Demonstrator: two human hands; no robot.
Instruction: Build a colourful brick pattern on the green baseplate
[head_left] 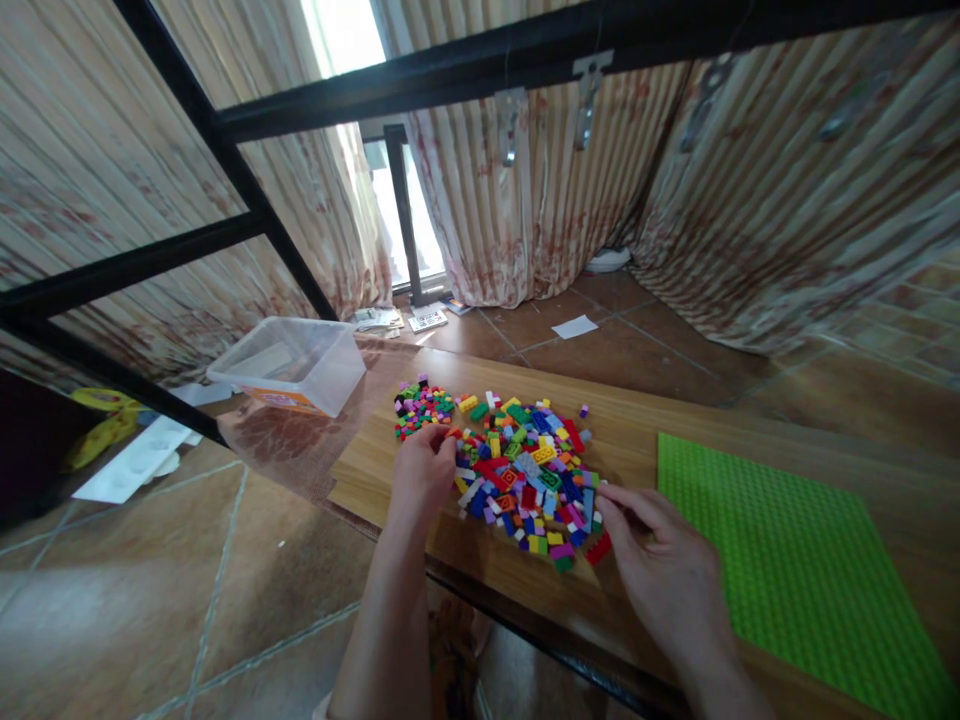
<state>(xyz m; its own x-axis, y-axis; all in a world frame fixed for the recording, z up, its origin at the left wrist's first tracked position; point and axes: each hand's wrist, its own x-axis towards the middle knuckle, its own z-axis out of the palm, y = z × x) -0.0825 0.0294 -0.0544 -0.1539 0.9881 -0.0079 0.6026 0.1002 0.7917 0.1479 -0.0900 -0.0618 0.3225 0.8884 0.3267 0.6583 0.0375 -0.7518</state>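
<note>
A large pile of mixed toy building bricks (525,465) lies on the wooden bench top, between my two hands. My left hand (424,470) is at the pile's left side, with its fingers pinched together around a small orange-red brick (453,433). On the right edge of the pile, my right hand (664,550) has thumb and forefinger closed near some bricks. What sits between those fingertips, if anything, is too small to make out. Just beyond my left hand is a smaller heap of tiny bricks (421,408). A green studded baseplate (802,560) lies flat to the right of my right hand.
A clear plastic bin (322,375) with an orange label stands beyond the bench's left end. Black metal bars (420,85) cross above. Curtains (510,220) hang behind. Papers (427,318) and a white sheet (574,327) lie on the tiled floor.
</note>
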